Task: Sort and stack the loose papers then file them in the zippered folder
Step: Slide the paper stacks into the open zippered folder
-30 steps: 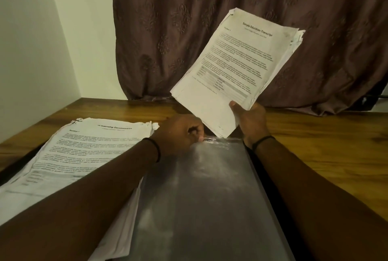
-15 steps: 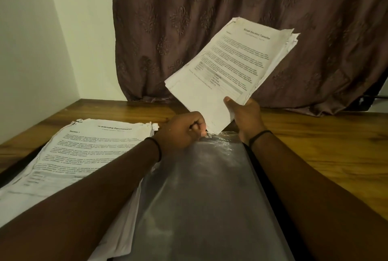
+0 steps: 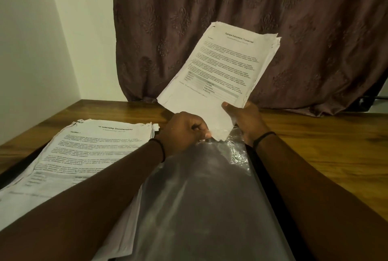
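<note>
1. The right hand [image 3: 243, 120], just toward 3 o'clock of the view's centre, grips the near edge of a thick sheaf of white printed papers [image 3: 222, 71] headed "Sample Education Transcript". Its thumb lies on the top page. The other fingers are hidden behind the sheets, so I cannot tell how they lie.
2. The sheaf is held off the table, leaning up toward 1 o'clock. Its lowest corner meets the far edge of a translucent grey plastic folder [image 3: 199, 197]; whether that corner is inside cannot be told.
3. The left hand [image 3: 182, 132], near the centre, has its fingers curled, with thumb and forefinger pinching the folder's far edge just beside that corner.
4. The folder stretches from the hands down to 6 o'clock, between the two forearms, its plastic crinkled at the far right corner.
5. A second pile of white printed papers [image 3: 84, 155], headed "Internship Documentation", lies at 8 o'clock, partly under the left forearm and touching the folder's left side.
6. All rests on a brown wooden table [image 3: 315, 145]. A brown patterned curtain [image 3: 231, 8] hangs at 12 o'clock and a white wall [image 3: 31, 50] stands at 10 o'clock.
</note>
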A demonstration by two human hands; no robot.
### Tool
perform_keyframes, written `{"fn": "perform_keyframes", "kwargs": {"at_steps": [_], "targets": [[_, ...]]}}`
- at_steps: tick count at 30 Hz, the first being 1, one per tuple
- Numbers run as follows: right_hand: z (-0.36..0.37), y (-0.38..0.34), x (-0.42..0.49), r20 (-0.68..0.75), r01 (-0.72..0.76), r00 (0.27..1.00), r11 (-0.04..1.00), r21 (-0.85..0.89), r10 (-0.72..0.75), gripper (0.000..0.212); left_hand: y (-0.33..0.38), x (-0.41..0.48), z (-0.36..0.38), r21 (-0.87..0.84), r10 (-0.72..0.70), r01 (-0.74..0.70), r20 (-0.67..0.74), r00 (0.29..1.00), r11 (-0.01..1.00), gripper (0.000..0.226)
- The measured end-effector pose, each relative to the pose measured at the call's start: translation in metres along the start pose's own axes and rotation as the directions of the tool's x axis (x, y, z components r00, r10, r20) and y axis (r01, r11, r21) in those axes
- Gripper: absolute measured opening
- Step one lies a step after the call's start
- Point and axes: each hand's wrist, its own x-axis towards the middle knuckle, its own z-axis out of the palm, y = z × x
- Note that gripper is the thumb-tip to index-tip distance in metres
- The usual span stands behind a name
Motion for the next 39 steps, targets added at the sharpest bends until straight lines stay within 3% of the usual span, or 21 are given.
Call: {"fn": "perform_keyframes", "kwargs": {"at_steps": [6, 9, 11, 13, 18, 22, 28, 34, 39], "targets": [[-0.005, 0.000, 0.004, -0.083, 0.024, 0.996, 0.997, 0.078, -0.018, 0.025, -0.004, 0.000, 0.003, 0.005, 0.034, -0.034, 0.042, 0.999, 0.999, 0.027], [-0.007, 0.002, 0.006, -0.135, 0.040, 0.990, 0.996, 0.083, -0.028, 0.026, -0.004, 0.001, 0.003, 0.205, 0.143, -0.147, 0.033, 0.989, 0.968, 0.026], [-0.008, 0.003, 0.007, -0.157, 0.050, 0.987, 0.995, 0.091, -0.035, 0.028, -0.002, 0.001, 0.003, 0.372, 0.283, -0.263, 0.001, 0.959, 0.890, 0.022], [-0.008, 0.002, 0.006, -0.182, 0.065, 0.982, 0.995, 0.081, -0.050, 0.030, 0.002, 0.001, 0.002, 0.420, 0.336, -0.293, -0.030, 0.942, 0.859, 0.017], [-0.008, -0.001, 0.006, -0.222, 0.125, 0.970, 0.986, 0.108, -0.098, 0.037, 0.004, 0.000, 0.003, 0.325, 0.239, -0.203, -0.076, 0.968, 0.924, 0.013], [-0.006, -0.005, 0.005, -0.241, 0.199, 0.957, 0.968, 0.153, -0.159, 0.033, 0.007, -0.002, 0.007, 0.128, 0.135, -0.134, 0.004, 0.991, 0.983, 0.013], [0.001, -0.016, 0.003, -0.201, 0.204, 0.964, 0.967, 0.150, -0.173, 0.034, 0.012, -0.005, 0.009, 0.005, 0.076, -0.077, 0.107, 0.991, 0.997, 0.012], [0.004, -0.009, 0.001, -0.045, 0.048, 0.998, 0.998, 0.049, -0.045, 0.031, 0.008, -0.005, 0.007, 0.324, 0.221, -0.222, 0.042, 0.974, 0.920, 0.010], [-0.009, -0.006, 0.006, 0.003, 0.087, 0.996, 0.994, -0.065, -0.087, 0.034, 0.005, -0.003, 0.001, 0.399, 0.304, -0.249, -0.079, 0.950, 0.883, 0.008]]}}
